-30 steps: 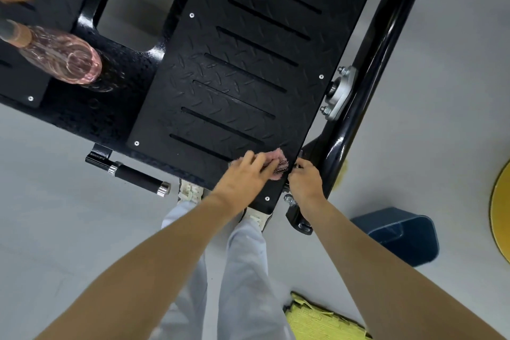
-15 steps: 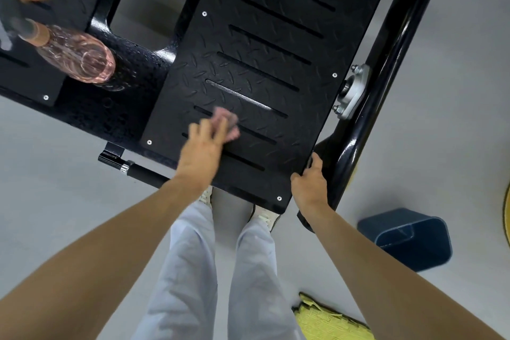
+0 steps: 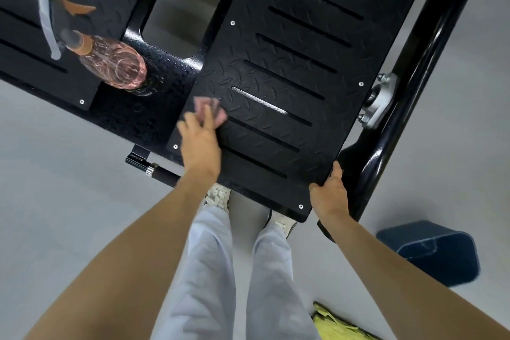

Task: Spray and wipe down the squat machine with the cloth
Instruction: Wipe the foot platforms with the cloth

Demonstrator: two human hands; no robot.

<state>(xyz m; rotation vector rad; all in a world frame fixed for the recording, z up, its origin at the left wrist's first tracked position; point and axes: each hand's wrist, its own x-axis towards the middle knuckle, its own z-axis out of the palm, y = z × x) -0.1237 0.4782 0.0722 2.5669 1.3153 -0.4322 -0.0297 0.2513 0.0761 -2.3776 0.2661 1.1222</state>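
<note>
Cloth [image 3: 212,111] under left hand [image 3: 200,146] on footplate [image 3: 331,132]

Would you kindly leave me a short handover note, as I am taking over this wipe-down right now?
Left hand: flat fingers press the cloth on the right footplate, near its left edge.
Right hand: grips that footplate's near right corner, thumb on top.
Bottle: stands on the machine, left of the cloth.
Done: wiping of the right footplate is under way; how much is already clean does not show.
Left: probably the rest of this footplate, the left footplate and the frame tube.
</note>
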